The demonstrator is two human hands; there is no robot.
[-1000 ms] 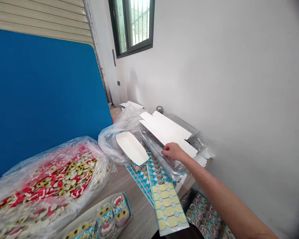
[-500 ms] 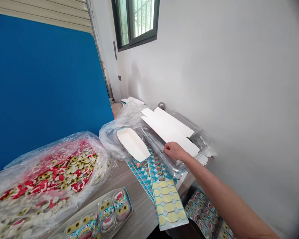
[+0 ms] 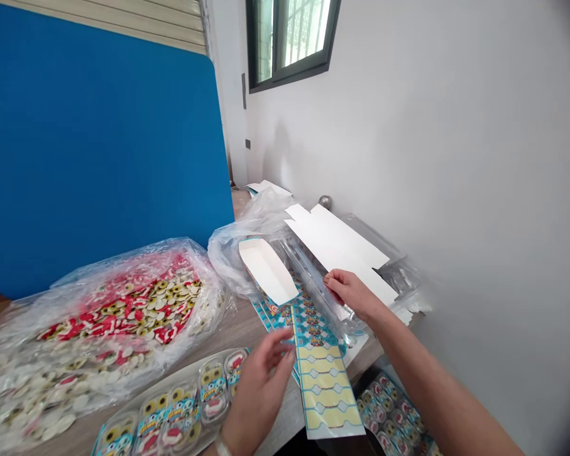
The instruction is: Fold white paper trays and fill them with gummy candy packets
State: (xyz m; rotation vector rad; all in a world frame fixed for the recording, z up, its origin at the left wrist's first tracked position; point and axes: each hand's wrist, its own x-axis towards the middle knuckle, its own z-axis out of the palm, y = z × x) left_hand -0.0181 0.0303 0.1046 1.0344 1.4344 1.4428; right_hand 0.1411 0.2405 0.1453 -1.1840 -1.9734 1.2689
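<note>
The right hand (image 3: 354,294) is reaching in from the right, fingers curled narrowly over the long edge of a clear plastic tray (image 3: 308,285); whether it is actually gripping cannot be told, since the thumb is hidden. The left hand (image 3: 261,396) is hanging over the table front, empty, fingers loosely spread and half curled, just beside a yellow-and-blue label strip (image 3: 325,386) and above a tray of packaged gummy candies (image 3: 180,405). The clear plastic tray is lying slanted on the far end of the wooden table (image 3: 240,332), looking empty and undamaged, with a flat white die-cut card (image 3: 337,244) partly resting over it. A folded white paperboard boat tray (image 3: 268,271) is sitting just beside it, on top of blue printed label strips (image 3: 278,316). A large plastic bag of eyeball gummies (image 3: 123,316) is lying to the left, against a blue board (image 3: 95,145), and more candy packs (image 3: 389,405) are showing lower right.
</note>
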